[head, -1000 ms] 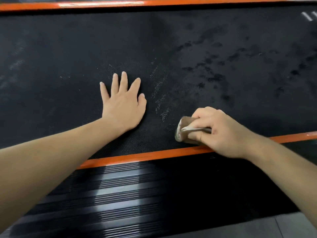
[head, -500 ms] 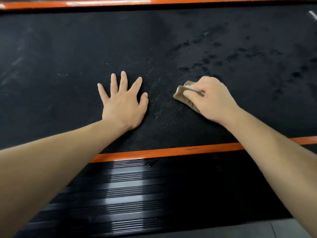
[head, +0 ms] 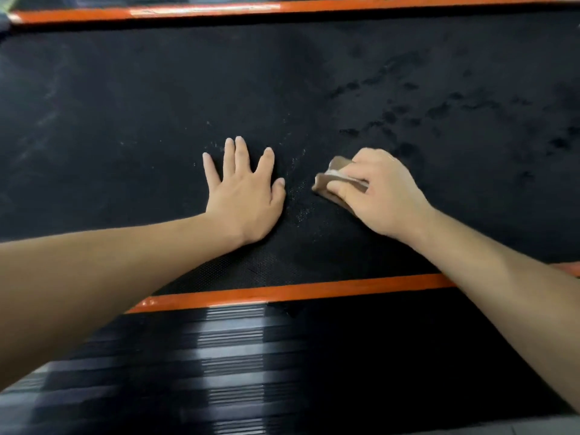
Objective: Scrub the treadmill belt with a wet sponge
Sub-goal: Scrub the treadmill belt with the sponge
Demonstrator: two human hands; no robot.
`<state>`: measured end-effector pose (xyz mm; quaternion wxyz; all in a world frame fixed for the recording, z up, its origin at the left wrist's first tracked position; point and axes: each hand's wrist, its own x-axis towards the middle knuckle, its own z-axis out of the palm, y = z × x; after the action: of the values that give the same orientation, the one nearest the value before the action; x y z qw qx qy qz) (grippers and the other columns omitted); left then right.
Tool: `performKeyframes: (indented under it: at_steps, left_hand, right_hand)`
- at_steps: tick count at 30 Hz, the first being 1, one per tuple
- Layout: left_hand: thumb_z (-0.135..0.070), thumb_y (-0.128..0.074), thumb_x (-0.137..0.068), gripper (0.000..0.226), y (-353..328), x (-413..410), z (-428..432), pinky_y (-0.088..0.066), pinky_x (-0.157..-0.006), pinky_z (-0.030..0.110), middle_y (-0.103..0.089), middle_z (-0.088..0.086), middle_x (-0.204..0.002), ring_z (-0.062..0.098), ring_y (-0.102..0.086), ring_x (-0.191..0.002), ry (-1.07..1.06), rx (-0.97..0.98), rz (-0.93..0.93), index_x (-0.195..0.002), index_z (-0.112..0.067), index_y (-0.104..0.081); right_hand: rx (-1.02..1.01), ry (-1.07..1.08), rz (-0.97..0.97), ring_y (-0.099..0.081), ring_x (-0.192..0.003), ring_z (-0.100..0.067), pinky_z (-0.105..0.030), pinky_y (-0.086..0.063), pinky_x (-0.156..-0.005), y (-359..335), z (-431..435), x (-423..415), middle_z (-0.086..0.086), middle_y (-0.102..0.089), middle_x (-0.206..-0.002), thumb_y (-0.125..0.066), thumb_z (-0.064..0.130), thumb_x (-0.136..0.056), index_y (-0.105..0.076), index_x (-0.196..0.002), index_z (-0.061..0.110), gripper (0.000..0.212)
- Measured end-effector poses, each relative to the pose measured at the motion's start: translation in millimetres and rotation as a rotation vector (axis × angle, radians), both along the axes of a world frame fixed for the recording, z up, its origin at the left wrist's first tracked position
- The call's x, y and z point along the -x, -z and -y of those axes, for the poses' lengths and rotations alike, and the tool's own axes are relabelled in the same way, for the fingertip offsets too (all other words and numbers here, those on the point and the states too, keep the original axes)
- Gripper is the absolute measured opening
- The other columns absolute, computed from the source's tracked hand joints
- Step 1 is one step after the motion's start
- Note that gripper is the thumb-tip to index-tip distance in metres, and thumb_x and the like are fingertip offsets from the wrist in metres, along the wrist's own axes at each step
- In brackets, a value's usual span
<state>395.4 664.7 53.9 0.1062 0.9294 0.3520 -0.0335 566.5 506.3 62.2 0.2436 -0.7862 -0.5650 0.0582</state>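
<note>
The black treadmill belt (head: 131, 114) fills the upper part of the view, with darker wet patches to the right. My left hand (head: 244, 196) lies flat on the belt, fingers spread and straight. Just to its right, my right hand (head: 383, 193) grips a brown sponge (head: 329, 180) and presses it onto the belt. Only the sponge's left end shows past my fingers. A sprinkle of pale specks lies on the belt between the two hands.
An orange strip (head: 298, 291) borders the belt's near edge, and another orange strip (head: 204, 11) runs along the far edge. Below the near strip lies the black ribbed side rail (head: 219, 356). A grey floor corner shows at the bottom right.
My right hand moved the sponge from the near orange strip up onto the middle of the belt, then slightly back toward me. My left hand stayed flat in place.
</note>
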Motion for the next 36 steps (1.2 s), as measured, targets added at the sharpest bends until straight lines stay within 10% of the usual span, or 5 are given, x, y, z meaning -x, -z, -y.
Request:
performKeyframes:
  at_steps: [6, 10, 15, 21, 36]
  left_hand:
    - [-0.045, -0.036, -0.105, 0.048, 0.4, -33.4, -24.9, 0.006, -0.124, 0.059, -0.015, 0.022, -0.168, 0.036, 0.005, -0.157, -0.011, -0.003, 0.14, -0.136, -0.009, -0.041]
    - [-0.046, -0.032, -0.105, 0.054, 9.4, -41.8, -25.2, 0.008, -0.125, 0.056, -0.003, 0.024, -0.169, 0.036, 0.009, -0.157, -0.004, 0.009, 0.149, -0.149, -0.014, -0.031]
    - [-0.045, -0.035, -0.104, 0.058, 5.0, -38.5, -28.8, 0.008, -0.124, 0.058, -0.003, 0.021, -0.17, 0.036, 0.007, -0.157, -0.001, 0.031, 0.158, -0.155, -0.018, -0.028]
    - [-0.045, -0.036, -0.103, 0.055, 4.8, -64.3, -33.5, 0.009, -0.122, 0.064, -0.005, 0.018, -0.17, 0.038, 0.005, -0.157, -0.022, -0.008, 0.125, -0.153, -0.021, -0.03]
    - [-0.051, -0.02, -0.102, 0.065, 11.7, -87.9, -36.5, 0.012, -0.122, 0.062, 0.004, 0.01, -0.172, 0.036, 0.015, -0.156, -0.108, -0.027, 0.079, -0.163, -0.029, -0.01]
  right_hand:
    - [-0.007, 0.386, 0.011, -0.054, -0.086, -0.023, -0.032, -0.037, -0.071, -5.1, -48.3, -45.1, 0.0, -0.052, -0.09, -0.059, 0.044, -0.096, -0.077, -0.102, 0.022, 0.029]
    - [0.012, 0.095, -0.005, -0.053, -0.084, -0.019, -0.03, -0.038, -0.073, -2.1, -41.4, -11.6, 0.0, -0.055, -0.084, -0.064, 0.035, -0.096, -0.078, -0.095, 0.019, 0.022]
    - [0.025, 0.43, 0.036, -0.059, -0.089, -0.025, -0.031, -0.036, -0.072, -15.1, -78.3, -62.0, -0.002, -0.057, -0.085, -0.059, 0.039, -0.098, -0.075, -0.091, 0.013, 0.031]
    - [0.029, 0.106, 0.042, -0.053, -0.079, -0.02, -0.038, -0.043, -0.07, -4.7, -58.7, -43.1, -0.002, -0.055, -0.082, -0.058, 0.043, -0.095, -0.073, -0.083, 0.015, 0.034]
    - [-0.038, 0.262, 0.034, -0.057, -0.087, -0.028, -0.044, -0.047, -0.081, -10.7, -116.2, -120.9, 0.001, -0.051, -0.085, -0.057, 0.042, -0.097, -0.07, -0.084, 0.031, 0.021]
